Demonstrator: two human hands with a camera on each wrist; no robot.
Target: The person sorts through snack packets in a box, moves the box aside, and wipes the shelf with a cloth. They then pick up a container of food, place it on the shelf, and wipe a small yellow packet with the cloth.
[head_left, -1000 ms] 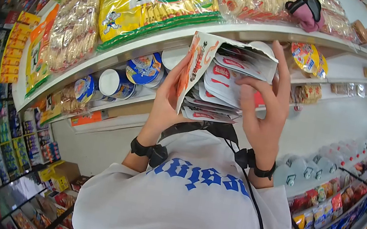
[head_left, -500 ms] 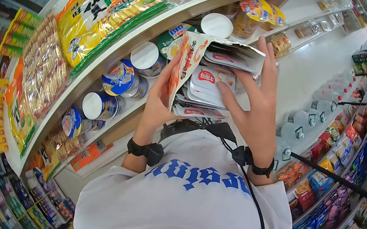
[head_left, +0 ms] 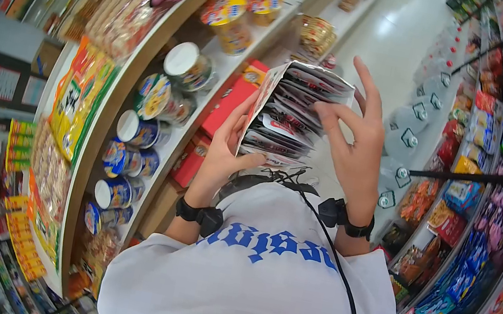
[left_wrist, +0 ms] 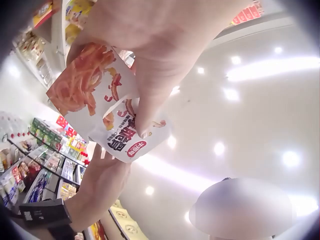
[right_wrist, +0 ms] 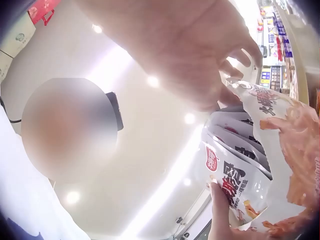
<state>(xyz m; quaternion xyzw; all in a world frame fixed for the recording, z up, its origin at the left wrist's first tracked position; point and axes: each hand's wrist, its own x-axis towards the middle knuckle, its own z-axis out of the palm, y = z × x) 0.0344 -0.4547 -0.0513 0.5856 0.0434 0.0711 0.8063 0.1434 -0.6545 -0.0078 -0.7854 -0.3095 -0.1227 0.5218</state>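
Observation:
My left hand (head_left: 222, 152) grips an opened white cardboard snack box (left_wrist: 80, 90) from its side, the thumb across one end. Pictures of orange-brown strips and dark lettering mark the box in both wrist views. Inside stand several flat white packets (right_wrist: 230, 172) in a row, a red logo on the nearest one. Over the opposite side of the box is my right hand (head_left: 358, 142), its thumb and fingers fairly straight. One fingertip meets the tops of the packets, and another finger points away from the box. In the right wrist view, that hand's fingertips are partly hidden behind the packets.
On the left runs a white shelf unit with instant noodle cups (head_left: 139, 128), bagged snacks (head_left: 80, 96) and red boxes (head_left: 233, 96). Large clear water bottles (head_left: 409, 138) line the floor to the right. Beyond them a black bar (head_left: 483, 176) crosses racks of bright packets.
My view has turned along the aisle, so the shelves shift left. The box stays in my left hand and tips, showing more packet tops. My right fingers move from a packet's face to the top edges.

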